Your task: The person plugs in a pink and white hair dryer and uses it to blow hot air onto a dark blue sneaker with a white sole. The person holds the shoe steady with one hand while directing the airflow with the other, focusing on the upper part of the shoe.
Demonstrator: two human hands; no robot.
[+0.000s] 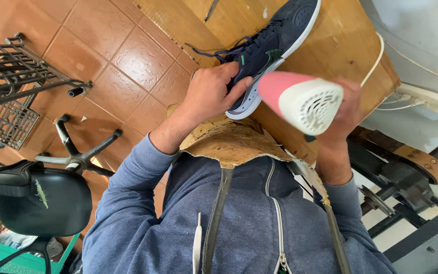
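Your left hand [210, 94] is clenched on the dark navy mesh sneaker with the white sole [269, 48], fingers [239, 87] wrapped over its heel end while the shoe lies on the worn wooden surface [340, 45], toe pointing away from you. Your right hand [343, 114] is closed around the pink and white plastic hair dryer [300, 99], which hangs just beside the shoe's heel, its vented white back facing you.

To do this well, I would keep the left grip firm and low on the sole edge so the shoe cannot rock, and keep your thumb away from the dryer's outlet. Sweep the dryer along the sole seam; do not park it on one spot, since mesh probably scorches easily.

The dryer is blurred, so its nozzle and how close it sits to the shoe are hard to judge. Its body hides most of your right fingers. The sneaker's toe is cut off at the top edge, and the tan apron bib [234, 142] covers the near rim of the surface.
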